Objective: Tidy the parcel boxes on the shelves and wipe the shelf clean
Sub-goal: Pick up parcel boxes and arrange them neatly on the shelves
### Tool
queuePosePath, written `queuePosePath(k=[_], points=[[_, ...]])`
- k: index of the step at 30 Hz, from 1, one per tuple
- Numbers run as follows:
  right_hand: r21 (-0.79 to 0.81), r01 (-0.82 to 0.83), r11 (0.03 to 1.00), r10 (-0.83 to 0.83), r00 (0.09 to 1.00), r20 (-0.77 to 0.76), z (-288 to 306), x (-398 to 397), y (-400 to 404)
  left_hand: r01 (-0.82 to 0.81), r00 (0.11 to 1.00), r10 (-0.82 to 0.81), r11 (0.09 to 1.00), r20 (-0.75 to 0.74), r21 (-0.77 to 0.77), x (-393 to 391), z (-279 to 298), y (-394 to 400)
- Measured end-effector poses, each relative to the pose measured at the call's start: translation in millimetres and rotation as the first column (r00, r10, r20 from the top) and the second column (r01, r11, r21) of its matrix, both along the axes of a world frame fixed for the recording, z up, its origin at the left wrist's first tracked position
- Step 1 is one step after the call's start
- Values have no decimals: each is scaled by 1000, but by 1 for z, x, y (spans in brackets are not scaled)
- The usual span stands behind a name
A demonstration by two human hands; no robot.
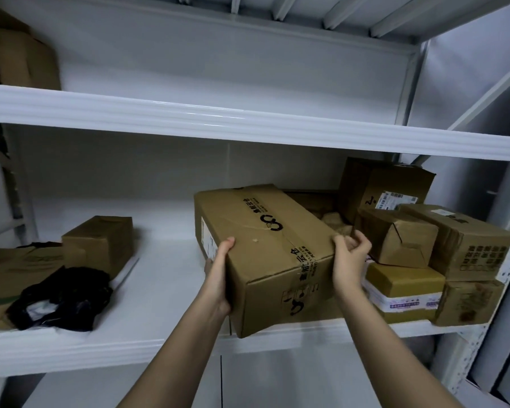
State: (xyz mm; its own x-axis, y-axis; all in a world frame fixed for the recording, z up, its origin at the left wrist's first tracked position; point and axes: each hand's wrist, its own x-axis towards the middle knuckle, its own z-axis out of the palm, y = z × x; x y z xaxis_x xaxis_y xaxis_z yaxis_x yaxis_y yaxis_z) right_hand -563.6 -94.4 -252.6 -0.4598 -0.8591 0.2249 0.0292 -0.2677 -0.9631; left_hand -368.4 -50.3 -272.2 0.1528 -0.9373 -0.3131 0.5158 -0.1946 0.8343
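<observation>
Large brown cardboard box with black-printed tape (265,248) sits angled on the white metal shelf (159,290), its near corner overhanging the front edge. Left hand (218,275) grips the box's left side, thumb on top, fingers wrapped round the side. Right hand (349,260) grips the upper right edge, fingers curled over it. Just right of it, a heap of smaller brown cardboard boxes (424,245), stacked unevenly, some with white labels. Far left on the same shelf: small brown cardboard box (100,242), crumpled black plastic bag (62,295) lying on flat cardboard (3,269). Upper shelf holds another brown box (21,57), blurred.
</observation>
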Motion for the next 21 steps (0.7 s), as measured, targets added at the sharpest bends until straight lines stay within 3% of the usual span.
queuePosePath(k=[5,9,16,21], points=[[241,-120,963,59,968,245,-17,39,8,-173,985,172,981,-13,-84,0,-4,5],[287,-415,863,186,791,583,-33,55,13,-260,962,268,958,59,-118,-9,-2,14],[274,-603,749,390,736,553,-44,43,17,-243,932,270,961,244,-134,-13,0,14],[306,-576,758,350,754,555,-40,22,18,-173,961,209,965,183,-195,-4,4,12]])
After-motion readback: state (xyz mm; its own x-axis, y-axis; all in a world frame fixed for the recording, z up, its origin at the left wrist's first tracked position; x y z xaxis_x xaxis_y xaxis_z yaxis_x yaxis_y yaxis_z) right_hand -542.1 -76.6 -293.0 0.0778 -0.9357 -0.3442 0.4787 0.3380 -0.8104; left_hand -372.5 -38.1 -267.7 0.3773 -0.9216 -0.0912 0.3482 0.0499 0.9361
